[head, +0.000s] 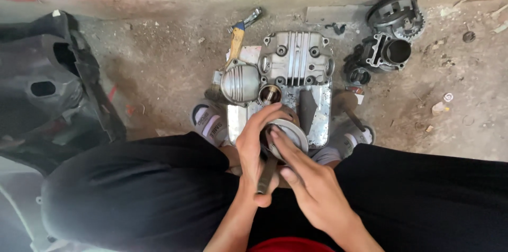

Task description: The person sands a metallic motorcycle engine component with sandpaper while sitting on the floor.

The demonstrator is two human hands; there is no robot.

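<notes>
I squat over a metal tray point(320, 125) on the ground. My left hand point(255, 149) wraps around a round grey piston point(290, 131) whose connecting rod point(265, 176) hangs down between my knees. The fingers of my right hand point(309, 178) press against the piston's side. Beyond the piston, a silver finned engine cover point(296, 59) lies in the tray with a domed silver cap point(239, 83) beside it. A dark oblong part point(307, 106) rests in the tray to the right.
A brush point(233, 51) with a wooden handle lies left of the cover. A black engine cylinder point(389, 52) and a toothed clutch basket point(398, 14) sit at the back right. A black plastic body panel point(47, 88) lies on the left. Dusty concrete ground surrounds everything.
</notes>
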